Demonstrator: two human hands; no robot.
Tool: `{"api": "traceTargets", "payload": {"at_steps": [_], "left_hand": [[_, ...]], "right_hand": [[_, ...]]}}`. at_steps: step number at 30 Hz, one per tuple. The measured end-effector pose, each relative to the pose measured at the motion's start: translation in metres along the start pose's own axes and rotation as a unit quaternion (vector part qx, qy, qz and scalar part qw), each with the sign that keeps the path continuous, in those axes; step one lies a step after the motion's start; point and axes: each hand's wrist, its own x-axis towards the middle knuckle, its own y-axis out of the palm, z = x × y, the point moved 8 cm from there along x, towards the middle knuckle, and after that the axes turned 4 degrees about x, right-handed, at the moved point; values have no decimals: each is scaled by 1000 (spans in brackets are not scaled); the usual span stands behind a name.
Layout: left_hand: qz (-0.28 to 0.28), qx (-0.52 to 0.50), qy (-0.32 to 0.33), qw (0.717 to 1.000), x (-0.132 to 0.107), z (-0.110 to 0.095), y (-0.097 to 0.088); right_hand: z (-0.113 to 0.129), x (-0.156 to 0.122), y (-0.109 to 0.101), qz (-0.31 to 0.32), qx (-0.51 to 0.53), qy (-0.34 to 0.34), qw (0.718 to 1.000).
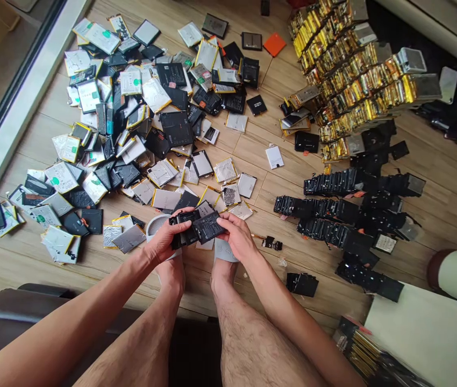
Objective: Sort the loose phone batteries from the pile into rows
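Observation:
Low in the middle of the head view, both hands are closed on black phone batteries above my slippers. My left hand (163,241) grips several dark batteries (184,231) in a small stack, thumb on top. Between the thumb and fingers of my right hand (236,234) is one black phone battery (209,227) with faint printing; it overlaps the stack's right side. The undersides of the held batteries are hidden. Just beyond my hands, loose silver and yellow-edged batteries (166,199) lie on the wooden floor.
A large mixed heap of batteries (176,129) spreads to the left and ahead. On the right stand long rows of yellow-edged batteries (357,80) and rows of black batteries (329,207). An orange square (274,44) lies at the far side. A white surface (426,333) is at lower right.

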Motion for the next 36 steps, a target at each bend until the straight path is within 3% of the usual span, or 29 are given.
{"api": "traceTargets", "payload": {"at_steps": [7,13,21,29,36], "left_hand": [[-11,-20,23,999,0,-7,1],[1,-21,40,999,2,-10,1],[11,-16,27,999,5,-5,0],[23,-6,10,1000,-1,-5,5],[12,22,18,1000,-1,-3,8]], "right_hand": [[-9,-5,4,-5,53,21,998],[-33,-11,23,23,-7,32,999],[-30,-6,24,29,-67,-20,997],[-16,-6,13,-39,-210,-130,968],[-33,-3,19,34,-96,-41,994]]}}
